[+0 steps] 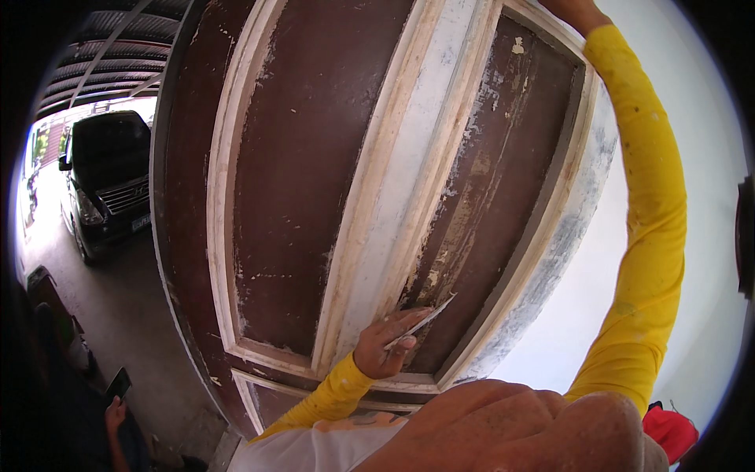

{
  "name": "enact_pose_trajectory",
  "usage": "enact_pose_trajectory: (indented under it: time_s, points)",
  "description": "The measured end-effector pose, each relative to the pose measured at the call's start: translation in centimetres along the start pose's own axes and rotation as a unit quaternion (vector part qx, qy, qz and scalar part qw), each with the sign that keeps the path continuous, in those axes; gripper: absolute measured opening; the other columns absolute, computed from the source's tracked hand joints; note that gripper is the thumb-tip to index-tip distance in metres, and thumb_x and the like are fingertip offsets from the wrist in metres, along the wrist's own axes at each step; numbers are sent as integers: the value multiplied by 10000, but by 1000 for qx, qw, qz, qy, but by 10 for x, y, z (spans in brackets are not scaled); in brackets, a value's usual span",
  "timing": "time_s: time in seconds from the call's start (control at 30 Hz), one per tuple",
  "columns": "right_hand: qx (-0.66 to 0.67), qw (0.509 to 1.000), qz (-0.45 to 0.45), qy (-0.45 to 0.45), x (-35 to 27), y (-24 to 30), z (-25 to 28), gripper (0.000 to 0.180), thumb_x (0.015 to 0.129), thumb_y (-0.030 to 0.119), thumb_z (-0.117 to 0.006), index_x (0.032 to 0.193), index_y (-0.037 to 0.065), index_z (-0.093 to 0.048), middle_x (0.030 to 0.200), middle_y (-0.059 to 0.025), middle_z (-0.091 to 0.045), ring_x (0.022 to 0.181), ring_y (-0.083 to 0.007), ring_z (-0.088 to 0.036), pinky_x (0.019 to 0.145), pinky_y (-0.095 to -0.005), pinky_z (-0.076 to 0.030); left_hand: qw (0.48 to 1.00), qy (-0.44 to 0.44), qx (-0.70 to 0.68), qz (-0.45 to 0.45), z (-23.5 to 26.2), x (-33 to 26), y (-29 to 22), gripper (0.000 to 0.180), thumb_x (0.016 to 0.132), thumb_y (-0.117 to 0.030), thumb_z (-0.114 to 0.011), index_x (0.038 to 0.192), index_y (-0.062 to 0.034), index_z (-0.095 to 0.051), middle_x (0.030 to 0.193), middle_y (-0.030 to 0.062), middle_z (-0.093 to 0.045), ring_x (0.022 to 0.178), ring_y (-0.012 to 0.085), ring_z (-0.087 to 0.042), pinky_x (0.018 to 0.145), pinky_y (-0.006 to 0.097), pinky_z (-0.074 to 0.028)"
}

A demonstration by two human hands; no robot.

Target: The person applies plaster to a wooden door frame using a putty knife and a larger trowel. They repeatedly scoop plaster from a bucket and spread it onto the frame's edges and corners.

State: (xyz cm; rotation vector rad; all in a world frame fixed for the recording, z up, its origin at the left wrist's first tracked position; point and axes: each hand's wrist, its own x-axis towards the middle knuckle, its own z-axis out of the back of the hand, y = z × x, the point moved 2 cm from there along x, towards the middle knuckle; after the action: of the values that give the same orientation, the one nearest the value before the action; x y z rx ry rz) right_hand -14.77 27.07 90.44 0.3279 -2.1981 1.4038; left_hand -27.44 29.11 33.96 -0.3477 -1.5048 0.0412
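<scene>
My left hand (382, 344) is closed around a thin, flat scraper (423, 321), whose blade slants up and to the right. Behind it is the lower part of a recessed dark brown panel (519, 157) with scratched, flaking paint and pale bare patches. This panel belongs to a large door (299, 173) whose mouldings are stripped to pale wood. Between the two tall panels runs a whitish upright strip (397, 169). High on the right, my right hand (574, 14) is at the door's upper frame. The picture's top edge cuts off its fingers, so its grip is hidden.
A dark van (110, 177) stands at the left under a metal roof. At the lower left, another person's hand (116, 413) holds a phone (119, 383). A white wall (708, 157) rises at the right, with a red object (670, 433) below.
</scene>
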Motion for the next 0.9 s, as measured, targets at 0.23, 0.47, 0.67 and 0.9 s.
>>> enact_pose_trajectory:
  time_s: [0.23, 0.47, 0.67, 0.9]
  points:
    - [59, 996, -33, 54, -71, -58, 55, 408, 829, -16, -543, 1128, 179, -741, 1202, -47, -713, 1146, -226, -615, 1152, -448, -343, 999, -12, -32, 11, -9, -1, -3, 444, 1032, -306, -543, 1326, 23, -598, 1228, 219, -671, 1113, 301, -677, 943, 347, -515]
    - [271, 947, -49, -164, -173, 21, 126, 453, 883, -95, -584, 1301, 68, -641, 1271, -137, -661, 1122, -301, -644, 955, -353, -536, 983, -29, -28, 179, -2, -14, 15, 401, 988, -236, -565, 1254, 56, -632, 1064, 135, -723, 939, 185, -684, 788, 312, -533]
    - [437, 885, -25, -158, -224, 108, 188, 566, 737, -190, -570, 1246, 37, -673, 1219, -166, -659, 1114, -349, -620, 1003, -457, -490, 943, -139, 286, -101, 17, 26, -15, 529, 899, -138, -659, 1398, -18, -532, 1219, 154, -678, 1117, 254, -653, 920, 409, -499]
    - [509, 843, 115, -134, -239, 148, 201, 452, 798, 21, -670, 1241, 111, -688, 1214, -144, -619, 1202, -363, -575, 1087, -549, -434, 857, -193, -459, 135, -23, 126, -61, 459, 1044, -270, -494, 1424, -12, -473, 1367, 165, -591, 1245, 291, -586, 1107, 440, -436]
